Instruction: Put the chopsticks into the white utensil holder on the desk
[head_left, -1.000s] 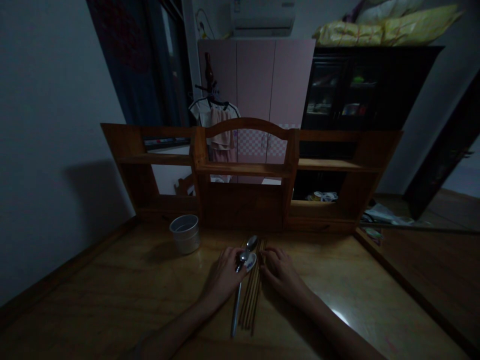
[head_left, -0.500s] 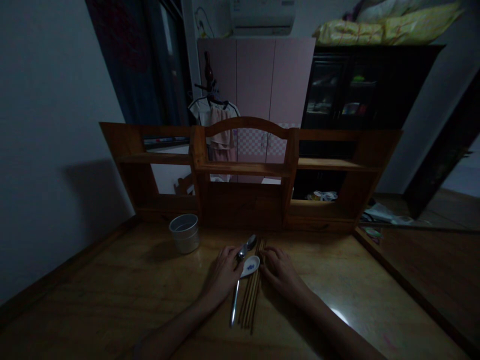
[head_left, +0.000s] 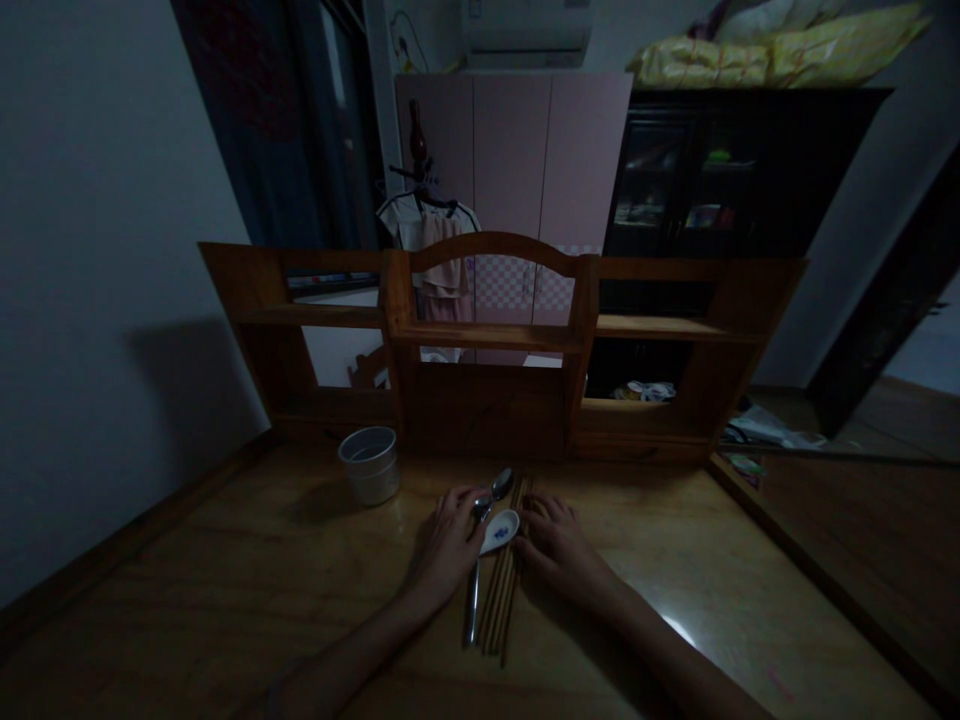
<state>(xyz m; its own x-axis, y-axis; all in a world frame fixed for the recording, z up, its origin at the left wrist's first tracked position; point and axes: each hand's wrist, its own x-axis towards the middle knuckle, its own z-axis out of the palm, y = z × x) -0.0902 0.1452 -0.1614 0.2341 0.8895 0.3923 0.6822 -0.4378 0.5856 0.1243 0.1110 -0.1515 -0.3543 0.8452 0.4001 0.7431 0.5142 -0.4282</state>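
My left hand rests on the table with thumb and forefinger apart, against a metal spoon whose bowl is partly behind the fingers. Past the fingertips another metal spoon shows its bowl; its handle is largely hidden. Between my hands lies a white spoon with a blue mark, across several wooden chopsticks laid side by side lengthwise. On the chopsticks' right side, my right hand is spread, its fingertips at their edge and its thumb near the white spoon.
A grey metal cup stands upright to the left, its mouth facing up. Along the table's back edge runs a wooden shelf unit. A wall rises on the left, and a raised wooden rim borders the right side.
The metal spoon's handle has swung slightly right, nearer the chopsticks. Its bowl is now more covered by my left hand. My right thumb has shifted slightly left.
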